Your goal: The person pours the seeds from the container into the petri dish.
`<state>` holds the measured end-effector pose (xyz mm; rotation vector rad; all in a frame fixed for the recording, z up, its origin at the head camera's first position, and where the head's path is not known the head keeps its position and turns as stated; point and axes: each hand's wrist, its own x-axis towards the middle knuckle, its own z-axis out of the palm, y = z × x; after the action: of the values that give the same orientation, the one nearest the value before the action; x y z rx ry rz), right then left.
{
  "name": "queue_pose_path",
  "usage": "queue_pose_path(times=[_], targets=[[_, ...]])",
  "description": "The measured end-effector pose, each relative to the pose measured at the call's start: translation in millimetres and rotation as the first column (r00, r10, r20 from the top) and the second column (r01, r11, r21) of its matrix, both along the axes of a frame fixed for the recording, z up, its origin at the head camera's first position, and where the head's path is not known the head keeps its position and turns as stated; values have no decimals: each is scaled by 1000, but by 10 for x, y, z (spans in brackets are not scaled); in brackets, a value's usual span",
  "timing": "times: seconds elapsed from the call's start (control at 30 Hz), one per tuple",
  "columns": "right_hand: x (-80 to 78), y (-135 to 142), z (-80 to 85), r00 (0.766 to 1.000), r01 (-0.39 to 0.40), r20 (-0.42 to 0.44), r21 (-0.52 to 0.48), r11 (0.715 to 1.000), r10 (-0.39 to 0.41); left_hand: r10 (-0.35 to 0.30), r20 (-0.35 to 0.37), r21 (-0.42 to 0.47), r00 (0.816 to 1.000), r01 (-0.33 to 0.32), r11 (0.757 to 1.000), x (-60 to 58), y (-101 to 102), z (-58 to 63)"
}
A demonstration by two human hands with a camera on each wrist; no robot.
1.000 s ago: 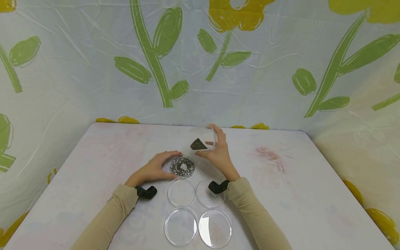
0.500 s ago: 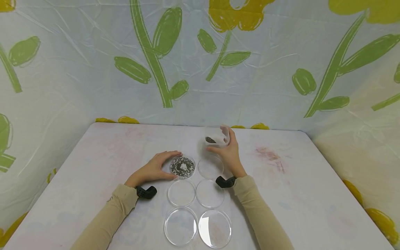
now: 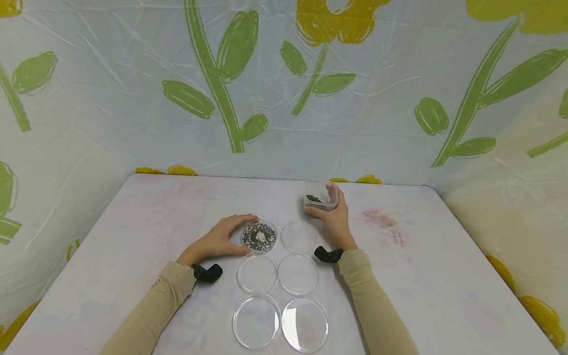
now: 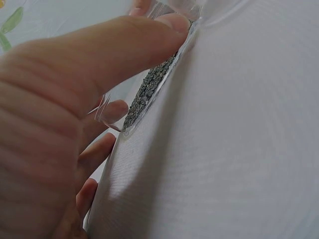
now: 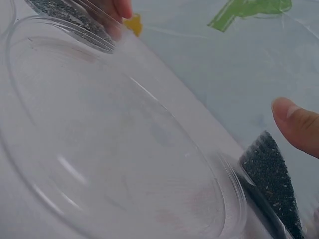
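Note:
My left hand point(image 3: 216, 239) holds a clear petri dish point(image 3: 259, 236) on the table between thumb and fingers. Dark grains are scattered over the dish's floor, with a pale patch in the middle. In the left wrist view the grains point(image 4: 152, 84) show as a dark layer along the dish's side, partly behind the thumb. My right hand point(image 3: 337, 221) grips a small clear plastic box point(image 3: 327, 198) behind and to the right of the dishes. Dark grains point(image 3: 313, 198) lie heaped at the box's left side; the right wrist view shows this dark heap point(image 5: 271, 181) close up.
A clear dish point(image 3: 299, 237) without grains stands right of the filled one. Several more clear round dishes, such as the front right dish point(image 3: 305, 345), stand in two columns nearer the body. A flower-printed cloth point(image 3: 377, 123) rises behind the table.
My right hand has moved rightward with the plastic box, away from the filled dish, and the box has gone from tilted to nearly level. The left hand and its dish have stayed put.

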<state>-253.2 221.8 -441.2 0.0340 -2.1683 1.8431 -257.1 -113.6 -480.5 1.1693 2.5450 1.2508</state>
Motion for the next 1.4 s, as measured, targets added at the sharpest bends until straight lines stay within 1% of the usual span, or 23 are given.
queue_pose_path(times=[0.2,0.33,0.43,0.6,0.67,0.73,0.83,0.93,1.0,1.07,1.17,1.23,1.3,1.33,1.4], targets=[[-25,38,-18,998,-33,49,9,999,33,2,-12,1,1000,-2,1000,13,8,6],[-107,108,-154,995,-46,86,34,998,43,1,-24,0,1000,-1,1000,10,6,-5],[-166,146,-261,994,-38,102,50,998,32,-7,-31,5,1000,7,1000,-3,2,-14],[-164,145,-289,996,-19,92,86,996,11,-4,-15,-1,1000,4,1000,-9,-5,-15],[-152,145,-289,995,-14,100,80,997,6,-1,-11,-3,1000,1,1000,-7,-8,-14],[-134,153,-288,993,-16,121,57,998,9,0,-3,-4,1000,0,1000,-3,-10,-6],[-95,168,-292,989,-34,145,-17,999,36,-5,-2,-1,1000,5,1000,6,-10,10],[-28,173,-290,987,-50,149,-97,994,64,-4,-14,-6,1000,4,1000,13,-11,22],[32,171,-290,989,-38,137,-146,989,58,-5,-27,-7,1000,5,1000,12,-7,22],[104,162,-286,992,0,121,-186,983,23,-5,-30,-10,1000,5,1000,10,-6,23],[213,149,-299,994,86,84,-236,968,-67,-6,-23,-10,1000,5,1000,9,-4,22],[284,138,-306,988,149,66,-258,954,-136,-5,-14,-10,1000,5,1000,10,-5,22],[352,128,-313,982,189,42,-283,940,-185,-3,-14,-10,1000,3,1000,10,-4,15],[380,124,-317,982,189,33,-295,937,-188,-3,-15,-9,1000,3,1000,8,-5,13],[427,118,-322,988,152,14,-307,939,-155,-1,-16,-7,1000,1,1000,11,-6,11]])
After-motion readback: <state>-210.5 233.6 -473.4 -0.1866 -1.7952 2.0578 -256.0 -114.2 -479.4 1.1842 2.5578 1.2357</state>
